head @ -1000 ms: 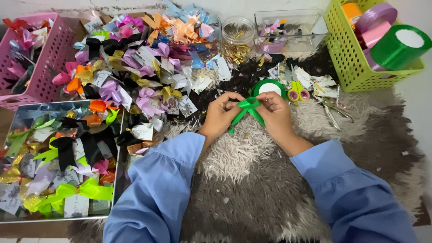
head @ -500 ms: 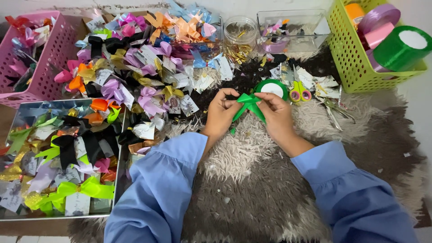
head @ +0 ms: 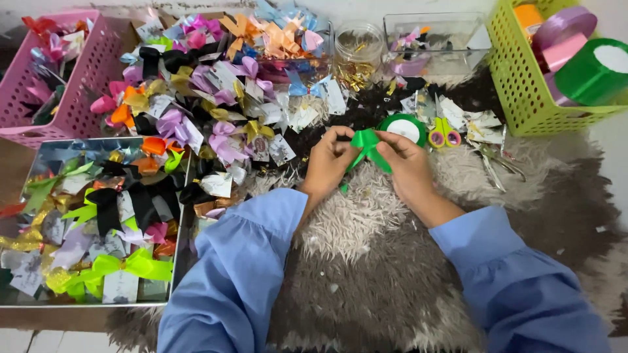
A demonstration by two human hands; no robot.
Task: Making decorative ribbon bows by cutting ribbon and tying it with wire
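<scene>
My left hand [head: 329, 163] and my right hand [head: 407, 165] meet over a shaggy grey rug [head: 366, 261], both pinching a piece of bright green ribbon [head: 366, 145] folded into loops between the fingertips. One ribbon tail hangs down toward the rug under my left fingers. Just beyond my right hand lies a small green ribbon roll [head: 405, 126]. Both arms wear light blue sleeves.
A heap of finished bows [head: 222, 98] lies to the left. A clear tray [head: 39, 153] of bows sits at front left, a pink basket [head: 59, 98] at back left. Scissors [head: 445, 134], paper tags, metal pliers [head: 497, 163], clear containers [head: 432, 39] and a green basket [head: 517, 72] of ribbon rolls stand right.
My hands have shifted slightly while working the green ribbon; the loops are folded tighter between my fingertips. Nothing else has moved.
</scene>
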